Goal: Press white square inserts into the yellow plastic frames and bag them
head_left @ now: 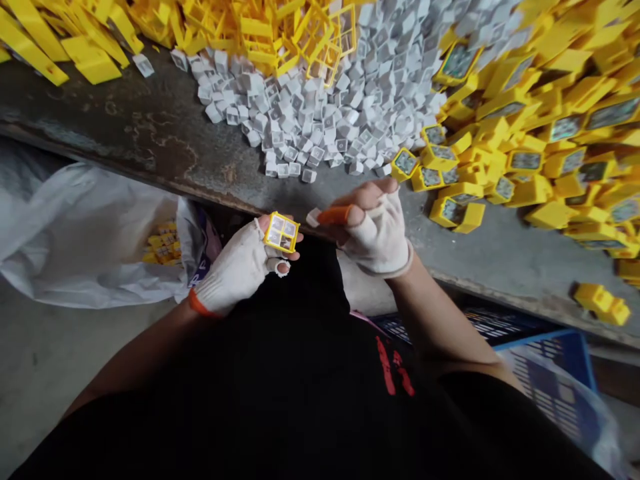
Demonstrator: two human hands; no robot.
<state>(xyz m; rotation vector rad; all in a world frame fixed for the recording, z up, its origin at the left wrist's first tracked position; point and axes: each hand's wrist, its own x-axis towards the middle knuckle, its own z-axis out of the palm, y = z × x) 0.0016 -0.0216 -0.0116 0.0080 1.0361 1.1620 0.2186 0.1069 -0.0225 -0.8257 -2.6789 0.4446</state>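
Observation:
My left hand [245, 263], in a white glove with bare fingertips, is closed around the edges of a small yellow four-pane frame [282, 232]. Pale pieces fill most of its panes; the lower right pane looks darker. To the right of it, apart from the frame, my right hand [373, 230] pinches a small white cube [313, 217]. Something orange [334, 215] covers one of its fingers; whether it is a finger sleeve I cannot tell. Just beyond both hands, a heap of white cubes [320, 127] lies on the grey workbench [165, 153].
Empty-looking yellow frames [280, 33] pile up behind the cubes. Yellow blocks with grey faces [525, 160] heap on the right. A white sack [100, 267] with yellow pieces inside hangs open below the bench's left edge. A blue crate [555, 373] stands at lower right.

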